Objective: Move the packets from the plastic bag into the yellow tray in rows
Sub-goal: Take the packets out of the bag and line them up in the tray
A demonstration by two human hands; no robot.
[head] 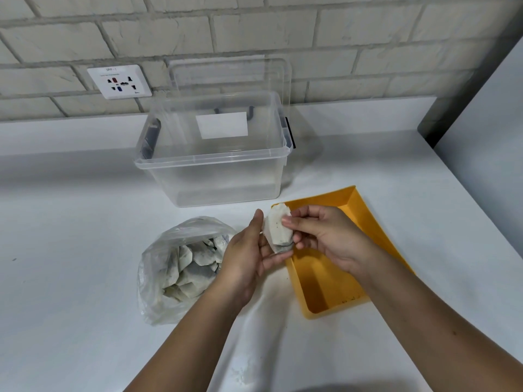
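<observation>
Both hands held one packet [278, 229] between them: left hand [249, 256] cradling it from beneath, right hand [325, 236] pinching its side. Long axis pointed away from the person. It hung over the yellow tray's [319, 281] left rim, right hand nearer. Plastic bag [158, 258] lay to the left.

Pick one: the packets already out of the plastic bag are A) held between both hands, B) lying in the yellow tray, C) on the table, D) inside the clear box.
A: the left hand and right hand hold the packets together; the yellow tray shows a bare floor.
</observation>
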